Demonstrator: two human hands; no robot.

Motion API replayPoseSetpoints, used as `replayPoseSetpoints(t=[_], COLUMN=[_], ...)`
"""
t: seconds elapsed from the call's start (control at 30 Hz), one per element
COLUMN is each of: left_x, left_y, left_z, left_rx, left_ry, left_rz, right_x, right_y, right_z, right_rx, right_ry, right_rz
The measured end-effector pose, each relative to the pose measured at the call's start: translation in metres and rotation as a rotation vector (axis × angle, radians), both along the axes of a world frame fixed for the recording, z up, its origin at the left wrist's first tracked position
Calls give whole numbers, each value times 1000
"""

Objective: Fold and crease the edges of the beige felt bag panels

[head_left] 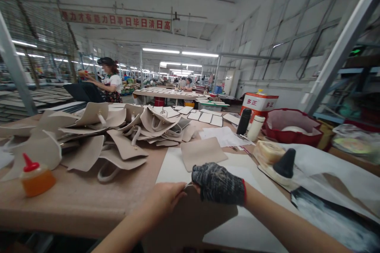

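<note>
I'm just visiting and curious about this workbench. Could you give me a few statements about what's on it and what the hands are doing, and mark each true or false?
1. The right hand wears a dark knitted glove. True.
2. The left hand wears a glove too. False: it is bare.
3. Both hands meet at the edge of a tan piece lying close to the person. True.
4. The squeeze bottle of orange liquid has a blue cap. False: the cap is red.
5. A pile of beige cut pieces lies on the table. True.
6. The red basket stands at the left. False: it is at the right.
</note>
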State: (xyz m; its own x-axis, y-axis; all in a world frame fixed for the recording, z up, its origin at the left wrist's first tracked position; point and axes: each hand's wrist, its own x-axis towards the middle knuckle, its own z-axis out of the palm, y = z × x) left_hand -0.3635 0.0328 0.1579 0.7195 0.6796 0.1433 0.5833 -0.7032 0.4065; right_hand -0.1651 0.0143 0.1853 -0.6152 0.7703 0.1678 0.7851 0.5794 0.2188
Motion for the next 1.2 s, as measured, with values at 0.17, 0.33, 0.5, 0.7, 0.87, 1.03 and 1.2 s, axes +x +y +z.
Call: replayPoseSetpoints(t=[0.17, 0.33, 0.5, 0.7, 0.87, 1.03, 1.2], left_x=[6, -1, -17, -29, -27, -29, -30], left_y=[0, 5, 6, 9, 12, 17, 13], left_z=[-2, -3, -6, -8, -11, -16, -13], left_rx=[9, -7, -121, -308, -374, -486, -530], left_ry=[108, 46, 4, -32, -73, -116, -113], left_rz=[-44, -118, -131, -53, -50, -54, -66], right_x=[1, -2, 20, 31, 12, 4, 4], right_y=[1, 0, -3, -17, -24, -19, -17], right_z=[-7, -3, 8, -1, -27, -34, -29], right_rx=[-67, -292, -532, -191, 29, 17, -95], right_ry=[34, 198, 909, 682, 288, 246, 349], right_rz=[-18, 14, -6, -32, -16, 7, 75])
